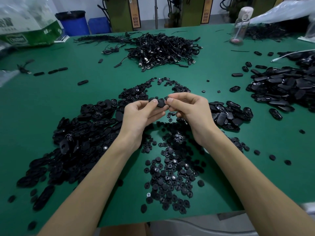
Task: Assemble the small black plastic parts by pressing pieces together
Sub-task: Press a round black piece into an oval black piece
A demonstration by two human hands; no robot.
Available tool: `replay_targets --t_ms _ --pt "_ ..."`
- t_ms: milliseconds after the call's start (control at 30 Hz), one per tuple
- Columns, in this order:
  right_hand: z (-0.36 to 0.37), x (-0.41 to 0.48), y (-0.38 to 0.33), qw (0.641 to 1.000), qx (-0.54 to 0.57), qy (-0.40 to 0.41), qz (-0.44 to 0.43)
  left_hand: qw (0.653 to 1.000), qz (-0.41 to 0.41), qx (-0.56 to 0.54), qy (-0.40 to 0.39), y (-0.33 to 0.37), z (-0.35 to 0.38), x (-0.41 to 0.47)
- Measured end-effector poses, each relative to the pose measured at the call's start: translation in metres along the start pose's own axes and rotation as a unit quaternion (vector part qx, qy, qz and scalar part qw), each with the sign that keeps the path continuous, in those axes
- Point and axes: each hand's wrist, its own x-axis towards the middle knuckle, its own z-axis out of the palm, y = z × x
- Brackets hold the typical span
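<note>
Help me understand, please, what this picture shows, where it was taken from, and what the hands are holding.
There is no machine here: one camera worn on a person's head looks down at their bare hands. The left hand pinches a black oval piece, and the right hand pinches its other end, as if pressing it together. On the green table lie heaps of oval pieces, small round pieces, and, farther back, a tangle of black cables.

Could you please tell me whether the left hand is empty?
No, the left hand pinches one end of an oval black part, and the right hand pinches at its other end.
</note>
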Motion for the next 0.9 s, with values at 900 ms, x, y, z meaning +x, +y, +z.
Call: replay_targets --t_ms 900 --pt "0.0024 0.002 0.0086 0.982 -0.153 0.044 -0.098 0.999 0.025 0.034 -0.034 -0.0054 0.0079 -0.0018"
